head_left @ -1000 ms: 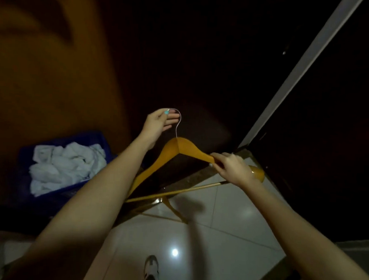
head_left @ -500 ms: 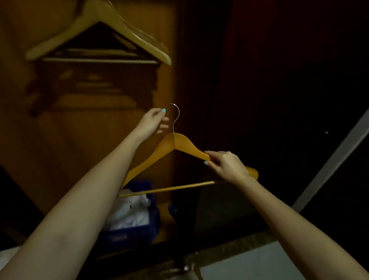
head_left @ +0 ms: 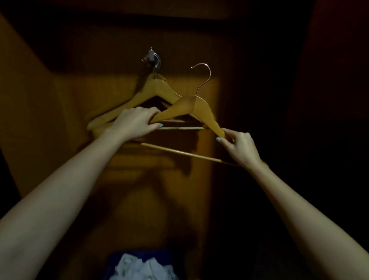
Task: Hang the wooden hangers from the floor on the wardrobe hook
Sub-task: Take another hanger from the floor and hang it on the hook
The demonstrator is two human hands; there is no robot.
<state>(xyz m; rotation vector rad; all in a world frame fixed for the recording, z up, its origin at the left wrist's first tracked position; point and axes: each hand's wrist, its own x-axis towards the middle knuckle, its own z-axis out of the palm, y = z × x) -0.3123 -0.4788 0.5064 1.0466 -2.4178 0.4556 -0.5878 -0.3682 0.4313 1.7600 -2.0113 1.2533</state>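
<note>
Overhead, the dim wooden wardrobe panel (head_left: 109,97) fills most of the view, with a blue basket (head_left: 117,262) of white cloth (head_left: 144,272) at the bottom edge. Both bare forearms reach up to the raised wooden hanger (head_left: 194,107): the left hand (head_left: 135,121) grips its left shoulder, the right hand (head_left: 241,147) pinches its right end. Other hangers (head_left: 149,91) already hang from the metal wardrobe hook (head_left: 152,58). The held hanger's wire hook (head_left: 202,74) sits just right of it, not touching.
</note>
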